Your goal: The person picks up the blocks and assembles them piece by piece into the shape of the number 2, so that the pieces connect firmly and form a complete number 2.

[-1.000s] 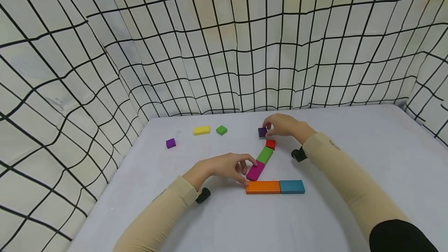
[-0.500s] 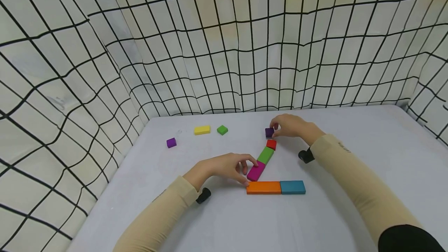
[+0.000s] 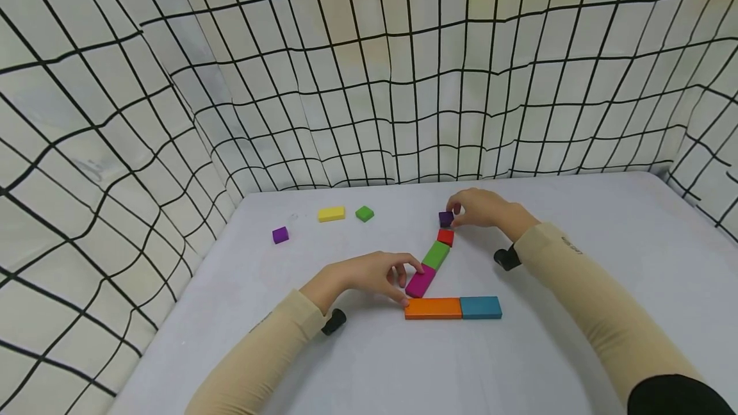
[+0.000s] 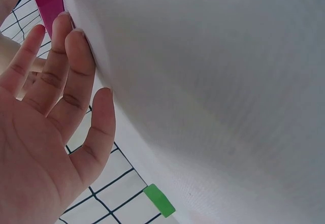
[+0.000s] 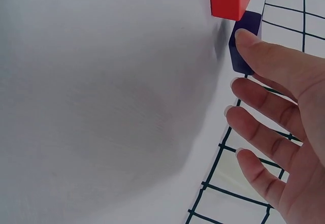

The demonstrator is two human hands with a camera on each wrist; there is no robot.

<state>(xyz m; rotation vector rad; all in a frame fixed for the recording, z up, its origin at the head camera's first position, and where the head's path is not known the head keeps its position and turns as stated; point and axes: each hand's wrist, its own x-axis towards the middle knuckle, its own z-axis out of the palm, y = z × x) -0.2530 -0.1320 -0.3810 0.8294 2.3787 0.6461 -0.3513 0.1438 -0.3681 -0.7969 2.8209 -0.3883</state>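
**Wide room front and right, tight in the middle**

The table (image 3: 450, 370) lies bare between the forearms on the near side, and again right of the right sleeve (image 3: 588, 287). A bare pocket also opens between that sleeve and the slanting row of red block (image 3: 446, 237), green block (image 3: 435, 255) and magenta block (image 3: 420, 282). The orange block (image 3: 434, 309) and blue block (image 3: 481, 307) bar it from the front. The left hand (image 3: 371, 275) obstructs the row's near left; the right hand (image 3: 481, 208), pinching the dark purple block (image 3: 446, 219), fills its far end. Between that block and the green cube (image 3: 364, 213) runs a gap, backed by netting (image 3: 390, 85).
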